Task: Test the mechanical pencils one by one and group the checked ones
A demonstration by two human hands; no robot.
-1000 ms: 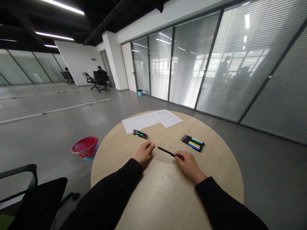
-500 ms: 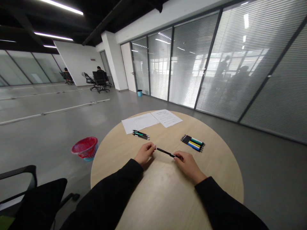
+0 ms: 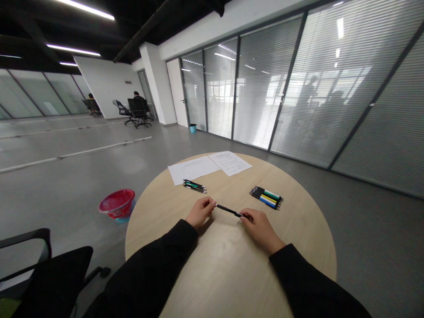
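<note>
A slim black pen [image 3: 227,209] is stretched between my two hands, just over the round wooden table [image 3: 228,265]. My left hand [image 3: 201,212] pinches its silvery tip end at the left. At the other end, my right hand [image 3: 260,226] is closed around the pen, and the fingers hide that part. Beyond my left hand lies a small group of black and green pens [image 3: 194,186]. Past my right hand, a row of several pens [image 3: 266,197] with green, white, yellow and blue barrels lies side by side.
Two printed paper sheets [image 3: 194,168] lie at the table's far edge. A red-lined waste basket [image 3: 117,205] stands on the floor left of the table, near a black chair [image 3: 49,278]. Glass partitions with blinds [image 3: 265,88] run behind. A person [image 3: 141,98] sits far back.
</note>
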